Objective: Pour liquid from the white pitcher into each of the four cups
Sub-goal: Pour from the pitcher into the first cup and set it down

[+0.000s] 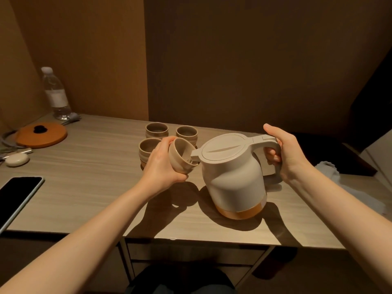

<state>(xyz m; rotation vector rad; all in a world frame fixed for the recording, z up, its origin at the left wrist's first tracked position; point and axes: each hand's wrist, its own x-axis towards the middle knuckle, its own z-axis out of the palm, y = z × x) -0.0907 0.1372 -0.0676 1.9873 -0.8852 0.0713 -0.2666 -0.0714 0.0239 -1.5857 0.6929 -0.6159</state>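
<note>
White pitcher (231, 177) tilted in right hand (284, 151), spout in left hand's (163, 164) cup (180, 155)

We seem to be in a dim private room, perhaps a hotel or home study. At centre frame a wood-grain desk (89, 166) with drawers stands against brown panelled walls (233, 60). Everyday things lie at the left of the frame: a water bottle (55, 93), a phone (18, 194), cables (8, 141), an orange lid (41, 134). A tea set of cups (157, 130) occupies the middle.
</note>
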